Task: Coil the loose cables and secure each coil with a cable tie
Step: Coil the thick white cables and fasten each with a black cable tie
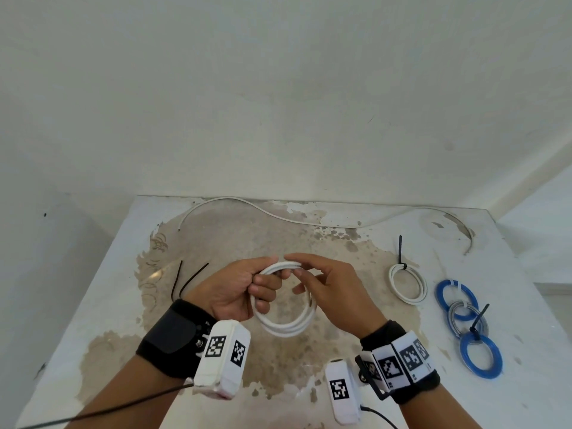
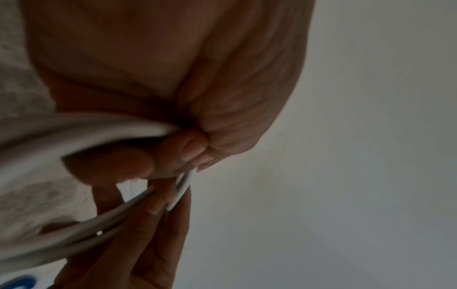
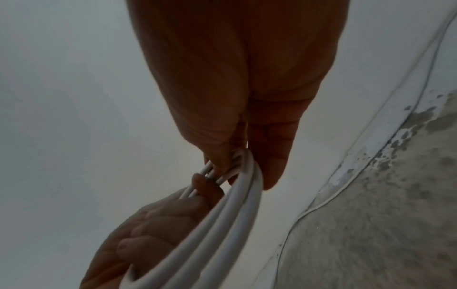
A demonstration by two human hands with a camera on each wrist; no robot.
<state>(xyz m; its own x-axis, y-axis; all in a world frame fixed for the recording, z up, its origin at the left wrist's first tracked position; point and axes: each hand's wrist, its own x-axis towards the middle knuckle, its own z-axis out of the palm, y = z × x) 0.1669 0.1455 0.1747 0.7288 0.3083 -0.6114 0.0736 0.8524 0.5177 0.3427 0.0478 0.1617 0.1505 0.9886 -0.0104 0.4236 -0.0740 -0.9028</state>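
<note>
Head view: white cable coil (image 1: 283,323) near-upright, ring facing viewer; left hand (image 1: 235,292) grip clamped, right hand (image 1: 328,289) pinching top

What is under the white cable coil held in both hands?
Below the white coil lies the stained table; nothing else shows through its ring. The left hand and right hand cover parts of the coil, including any loose end.

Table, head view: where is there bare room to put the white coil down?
Free: the worn patch of table between the loose cable at the back and the hands. Crowded: right side, tied white coil and blue coils; black ties lie left.
</note>
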